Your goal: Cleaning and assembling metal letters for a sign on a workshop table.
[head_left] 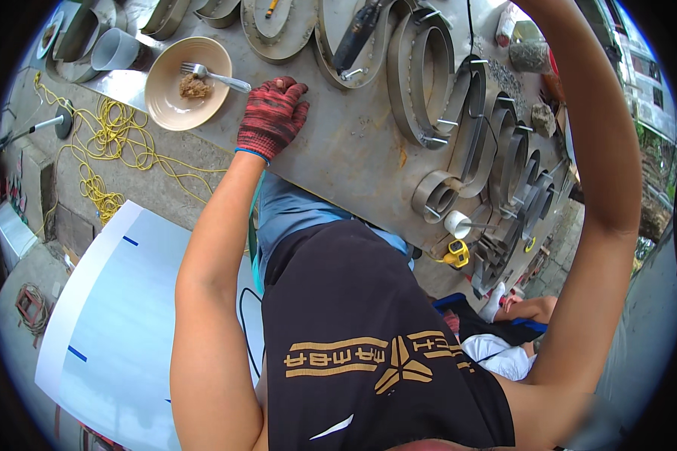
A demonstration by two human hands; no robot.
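Note:
My left hand (272,116), in a red and black knit glove, rests on the metal tabletop (338,154) with its fingers curled in. What lies inside the fingers, if anything, is hidden. Just left of it is a tan bowl (158,94) holding a lump of brown food (194,87). A fork (222,78) lies across the bowl, its handle end close to the glove; I cannot tell whether they touch. My right arm (605,143) reaches up past the top edge, so that hand is out of view. A dark, long-handled tool (357,37) stands among bent metal strips (421,83).
Curved metal strips (511,150) cover the table's far and right parts. A yellow tape measure (456,254) and a white cup (457,224) are near the right edge. Yellow cord (116,135) lies tangled on the ground. Another person's leg (530,308) shows at lower right.

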